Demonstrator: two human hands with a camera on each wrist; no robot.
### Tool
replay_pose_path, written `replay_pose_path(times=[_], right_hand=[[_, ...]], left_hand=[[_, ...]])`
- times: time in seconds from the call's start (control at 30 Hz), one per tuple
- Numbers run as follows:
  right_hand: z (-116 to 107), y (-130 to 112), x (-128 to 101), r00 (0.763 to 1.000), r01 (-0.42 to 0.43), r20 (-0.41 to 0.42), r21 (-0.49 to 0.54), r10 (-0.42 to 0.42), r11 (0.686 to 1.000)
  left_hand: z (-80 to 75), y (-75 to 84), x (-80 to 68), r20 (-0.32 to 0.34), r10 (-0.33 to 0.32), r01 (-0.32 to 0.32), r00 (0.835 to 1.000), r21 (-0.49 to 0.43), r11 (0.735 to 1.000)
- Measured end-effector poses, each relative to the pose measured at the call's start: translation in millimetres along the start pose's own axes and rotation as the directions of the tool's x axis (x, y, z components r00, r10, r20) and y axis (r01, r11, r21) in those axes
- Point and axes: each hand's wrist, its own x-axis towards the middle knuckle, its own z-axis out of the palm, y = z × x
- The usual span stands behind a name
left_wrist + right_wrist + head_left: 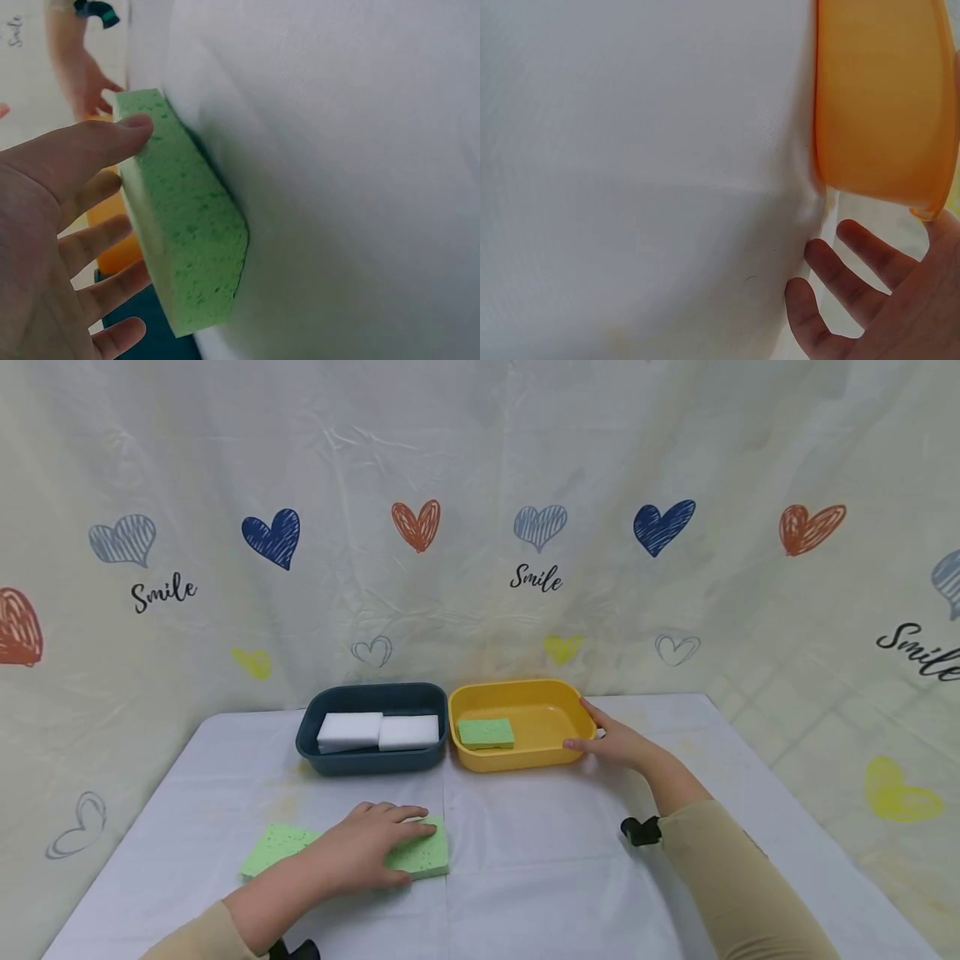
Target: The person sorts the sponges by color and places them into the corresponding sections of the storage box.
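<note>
Left hand [367, 852]: rests palm-down on a green sponge [420, 857] at the near side of the table [525, 877]. Fingers [82, 154] straight and spread, thumb along the sponge's edge; nothing clenched, no real grasp seen.
Green sponge, near: lies flat on the white cloth, near-centre, well apart from both tubs. A 2nd green sponge [273, 847] sits just left of it, partly under the wrist; whether the two touch, can't tell.
Right hand [611, 739]: against the right wall of the yellow tub [525, 758]. Fingers relaxed and slightly bent, touching the rim/wall, not closed around it; thumb at the rim.
Yellow tub: back centre-right, holds 1 green sponge [486, 732] lying flat at its left end.
Dark blue tub [371, 762]: just left of the yellow tub, sides touching or nearly so. Holds 2 white sponges [377, 731] side by side.
Backdrop: pale curtain [480, 527] w/ hearts and "Smile" print behind the table.
</note>
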Motion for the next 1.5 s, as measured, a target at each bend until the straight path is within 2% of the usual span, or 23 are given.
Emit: replay_pose_path(times=[0.2,0.5,0.8,1.17,1.33,1.5], right_hand=[[-1,-2,1,1.0,-0.018,0.0,-0.008,0.018,1.0],[-1,-1,1,1.0,-0.024,-0.001,0.006,0.024,1.0],[-1,0,3,1.0,-0.025,-0.003,0.001,0.025,1.0],[1,-1,1,1.0,-0.024,-0.007,-0.001,0.024,1.0],[3,0,1,1.0,-0.029,-0.004,0.0,0.029,1.0],[2,1,1,1.0,-0.026,-0.003,-0.005,0.026,1.0]], left_hand=[[-1.5,-11.7,-10.1,-0.029,-0.019,0.02,0.999,0.028,0.999],[-0.8,-28.1,-25.6,-0.035,-0.055,0.058,0.998,0.082,0.995],[-1.2,-31.6,-37.5,-0.073,-0.071,0.076,0.995,0.072,0.995],[-0.5,-28.2,-36.4,-0.066,-0.081,0.083,0.995,0.031,0.996],[-3.9,-28.8,-35.5,-0.106,-0.062,0.068,0.992,0.059,0.996],[-8.5,-29.7,-34.9,-0.167,-0.07,0.084,0.984,0.079,0.993]])
